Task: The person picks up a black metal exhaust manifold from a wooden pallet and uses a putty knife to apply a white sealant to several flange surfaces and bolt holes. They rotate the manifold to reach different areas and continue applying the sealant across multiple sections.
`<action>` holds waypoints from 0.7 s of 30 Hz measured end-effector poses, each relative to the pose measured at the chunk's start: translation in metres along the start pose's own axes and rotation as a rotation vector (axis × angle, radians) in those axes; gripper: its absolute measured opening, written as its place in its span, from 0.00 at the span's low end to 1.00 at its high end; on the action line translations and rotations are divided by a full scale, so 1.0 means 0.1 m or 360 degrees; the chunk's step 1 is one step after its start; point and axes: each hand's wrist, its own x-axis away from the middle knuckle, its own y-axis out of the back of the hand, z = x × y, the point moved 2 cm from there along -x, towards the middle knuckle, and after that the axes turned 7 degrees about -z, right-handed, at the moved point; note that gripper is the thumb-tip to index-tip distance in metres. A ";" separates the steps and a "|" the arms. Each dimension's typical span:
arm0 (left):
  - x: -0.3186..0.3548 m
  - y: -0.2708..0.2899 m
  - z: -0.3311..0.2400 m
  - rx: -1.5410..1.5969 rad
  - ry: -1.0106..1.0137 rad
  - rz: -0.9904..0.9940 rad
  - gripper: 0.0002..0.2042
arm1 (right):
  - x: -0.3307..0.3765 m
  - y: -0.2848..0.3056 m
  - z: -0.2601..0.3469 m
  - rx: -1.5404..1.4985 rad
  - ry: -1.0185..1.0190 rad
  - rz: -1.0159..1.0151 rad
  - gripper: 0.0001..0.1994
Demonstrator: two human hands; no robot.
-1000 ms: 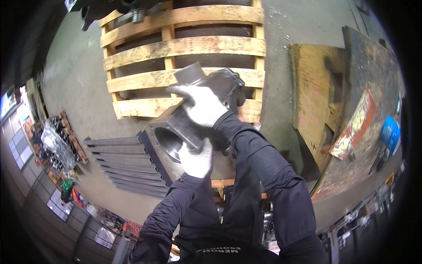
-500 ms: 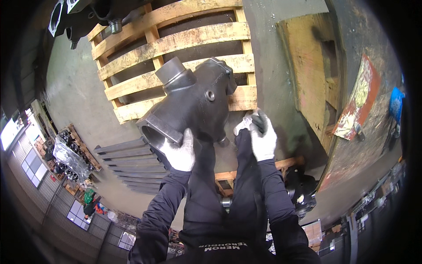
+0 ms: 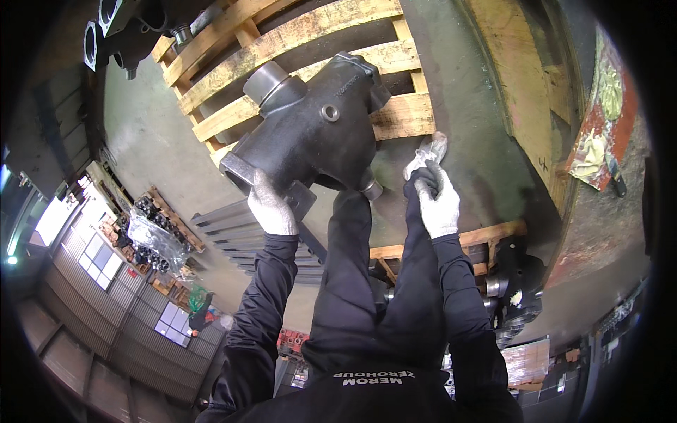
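A large black cast-metal housing (image 3: 307,127) with a round pipe neck and a small threaded boss spans the middle, over the near part of a wooden pallet (image 3: 402,116). My left hand (image 3: 271,206), in a white glove, grips the rim of the housing's near-left opening; its fingers partly cover that edge. My right hand (image 3: 438,201), also gloved, is apart from the housing, above my right leg and close to my shoe (image 3: 427,154). Its fingers are loosely bent, showing the dark palm, and nothing shows in them.
Dark metal bars (image 3: 233,233) lie below the housing at left. More black castings (image 3: 130,35) stand at the far left, others (image 3: 518,282) at near right. A wooden crate (image 3: 522,84) and a worn bench (image 3: 606,218) with a putty-smeared red board (image 3: 599,134) stand right.
The whole view has shifted, so the pallet sits higher and farther right. Against the pallet, the housing appears slightly farther left, my left hand still on its rim. My right hand remains near my shoe.
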 end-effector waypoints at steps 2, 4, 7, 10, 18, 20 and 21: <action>0.00 0.01 -0.04 -0.0090 -0.0082 -0.0010 0.19 | 0.03 -0.09 -0.04 -0.0053 -0.0054 0.0037 0.21; 0.00 -0.01 -0.06 -0.0048 0.0021 -0.0030 0.20 | 0.10 -0.14 -0.03 -0.0108 -0.0005 0.0061 0.21; 0.02 -0.04 -0.06 0.0045 0.0118 -0.0107 0.20 | 0.17 -0.08 0.05 -0.0313 -0.0045 -0.0024 0.20; 0.01 -0.08 0.00 0.0208 0.0007 0.0023 0.20 | 0.27 0.24 0.21 -0.0189 0.0201 -0.0349 0.16; -0.15 -0.07 0.11 -0.0319 -0.0524 0.0029 0.26 | 0.49 1.85 0.70 0.0449 0.0813 -0.1274 0.10; -0.18 -0.12 0.10 -0.0034 -0.0245 0.0038 0.29 | 0.36 2.30 0.81 0.0669 0.0840 -0.1600 0.16; -0.17 -0.14 0.08 -0.0059 -0.0183 0.0010 0.29 | 0.28 2.55 0.87 0.0826 0.0856 -0.1663 0.18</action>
